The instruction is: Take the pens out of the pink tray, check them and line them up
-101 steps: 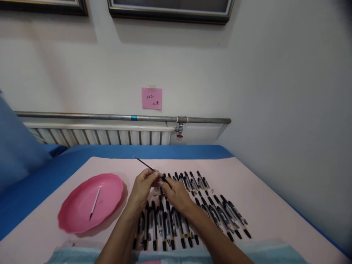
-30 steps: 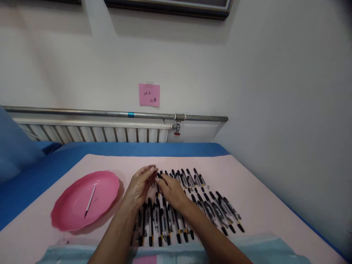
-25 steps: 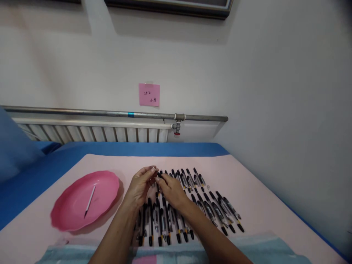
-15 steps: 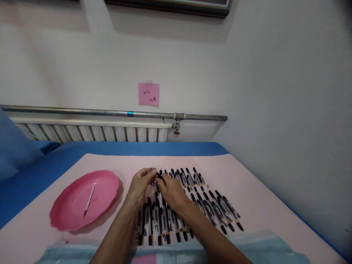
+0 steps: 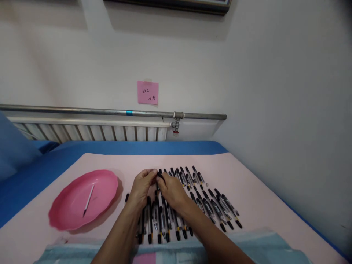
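Observation:
My left hand (image 5: pixel 141 187) and my right hand (image 5: pixel 171 190) meet fingertip to fingertip over the pink mat (image 5: pixel 247 190). Both are closed in a pinch on one black pen (image 5: pixel 158 176) held between them; most of it is hidden by the fingers. Under and beside the hands lie several black and clear pens (image 5: pixel 211 205) in two rows. A pink plate (image 5: pixel 82 200) to the left holds one thin white refill (image 5: pixel 88 200).
A blue surface (image 5: pixel 143 147) lies beyond the mat, with a radiator (image 5: pixel 90 132) and a steel pipe (image 5: pixel 115 112) along the wall. A pink note (image 5: pixel 147 92) is stuck on the wall. A light blue towel (image 5: pixel 261 249) covers the near edge.
Earlier my left hand held a thin dark refill sticking up and left; it is no longer visible. Both hands have closed together on the pen, and the view has shifted slightly.

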Demonstrator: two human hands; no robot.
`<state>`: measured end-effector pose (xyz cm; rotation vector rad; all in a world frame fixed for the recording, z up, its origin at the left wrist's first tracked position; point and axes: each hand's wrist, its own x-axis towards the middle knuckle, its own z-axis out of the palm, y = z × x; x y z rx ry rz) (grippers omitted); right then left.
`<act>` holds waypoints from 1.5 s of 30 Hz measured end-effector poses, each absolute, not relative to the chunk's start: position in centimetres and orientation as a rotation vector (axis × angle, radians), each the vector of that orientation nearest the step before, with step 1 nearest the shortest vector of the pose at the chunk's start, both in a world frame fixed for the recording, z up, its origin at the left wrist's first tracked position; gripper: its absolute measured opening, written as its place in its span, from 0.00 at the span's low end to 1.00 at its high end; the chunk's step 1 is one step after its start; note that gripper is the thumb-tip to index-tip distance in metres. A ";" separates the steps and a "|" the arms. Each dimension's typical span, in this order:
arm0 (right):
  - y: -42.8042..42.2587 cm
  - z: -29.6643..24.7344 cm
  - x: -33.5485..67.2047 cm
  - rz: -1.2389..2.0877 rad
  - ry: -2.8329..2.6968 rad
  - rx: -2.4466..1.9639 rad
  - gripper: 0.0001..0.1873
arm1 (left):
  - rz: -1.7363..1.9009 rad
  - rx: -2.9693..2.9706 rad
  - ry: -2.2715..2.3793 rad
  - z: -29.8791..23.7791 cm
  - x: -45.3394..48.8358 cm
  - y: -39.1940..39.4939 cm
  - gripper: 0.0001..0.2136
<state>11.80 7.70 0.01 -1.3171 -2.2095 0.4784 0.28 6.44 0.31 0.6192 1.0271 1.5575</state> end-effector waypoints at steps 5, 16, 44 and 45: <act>7.9 -0.2 11.6 0.629 -2.146 -1.271 0.14 | 1.570 0.624 1.002 0.2 0.4 6.5 0.13; 8.1 0.3 11.4 0.959 -2.014 -1.202 0.13 | 1.552 0.634 0.975 0.1 0.2 6.5 0.15; 8.1 -0.2 11.4 0.886 -2.069 -1.165 0.13 | 1.521 0.660 0.982 0.1 0.4 6.3 0.13; 8.1 -0.2 11.4 0.885 -2.070 -1.163 0.13 | 1.525 0.657 0.981 0.0 0.3 6.3 0.12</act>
